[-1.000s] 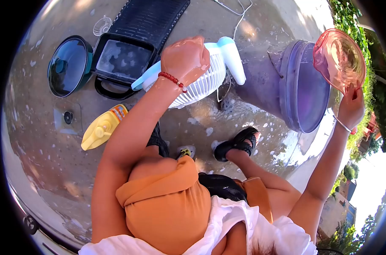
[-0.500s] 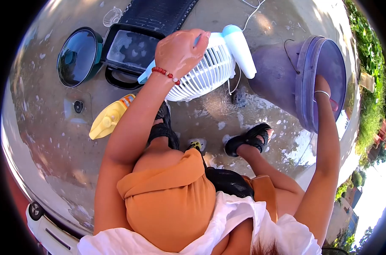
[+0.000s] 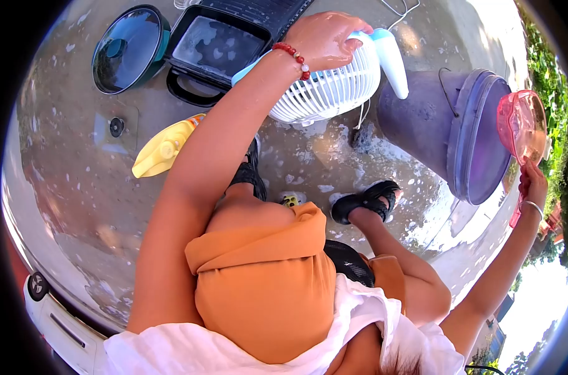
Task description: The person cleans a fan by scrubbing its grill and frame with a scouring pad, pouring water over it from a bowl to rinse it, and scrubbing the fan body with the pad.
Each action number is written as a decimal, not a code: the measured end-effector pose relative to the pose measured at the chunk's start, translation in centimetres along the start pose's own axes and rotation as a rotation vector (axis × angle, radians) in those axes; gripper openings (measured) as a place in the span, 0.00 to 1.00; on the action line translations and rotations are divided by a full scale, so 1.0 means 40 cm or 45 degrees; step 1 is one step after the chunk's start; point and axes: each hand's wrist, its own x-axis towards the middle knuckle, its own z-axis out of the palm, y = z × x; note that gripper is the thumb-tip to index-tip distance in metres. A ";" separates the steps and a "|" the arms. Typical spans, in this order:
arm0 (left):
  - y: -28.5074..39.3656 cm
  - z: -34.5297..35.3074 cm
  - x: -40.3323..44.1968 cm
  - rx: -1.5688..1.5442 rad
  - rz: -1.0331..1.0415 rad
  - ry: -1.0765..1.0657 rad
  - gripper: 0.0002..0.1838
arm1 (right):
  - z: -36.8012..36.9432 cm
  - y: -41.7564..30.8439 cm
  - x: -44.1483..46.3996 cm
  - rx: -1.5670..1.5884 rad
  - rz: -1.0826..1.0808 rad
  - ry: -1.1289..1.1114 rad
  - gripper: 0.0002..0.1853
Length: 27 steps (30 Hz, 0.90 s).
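My left hand [image 3: 324,42], wet and with a red bead bracelet at the wrist, is closed round the light blue rim at the top of a fan [image 3: 334,87]. The fan has a white slatted grille and a white-and-blue stem at its right. Out at the right, my right hand [image 3: 532,187] grips the handle of a translucent pink water dipper [image 3: 520,128]. The dipper is raised just beyond the mouth of a purple bucket [image 3: 421,128]; it seems to hold water, though I cannot tell how much.
A glass-lidded pot [image 3: 129,53] stands beside a black griddle pan [image 3: 218,47] with suds in it. A yellow bottle [image 3: 162,150] lies near a floor drain [image 3: 116,127]. The concrete floor [image 3: 77,206] is wet and foamy. My sandals [image 3: 366,201] are below the fan.
My right hand has come out of the bucket, bringing the pink dipper up and to the right. My left hand stays on the fan; the view has shifted slightly.
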 end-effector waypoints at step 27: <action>0.046 0.022 0.033 0.217 -0.107 -0.210 0.23 | 0.422 -0.206 -0.434 -0.537 -1.438 0.627 0.13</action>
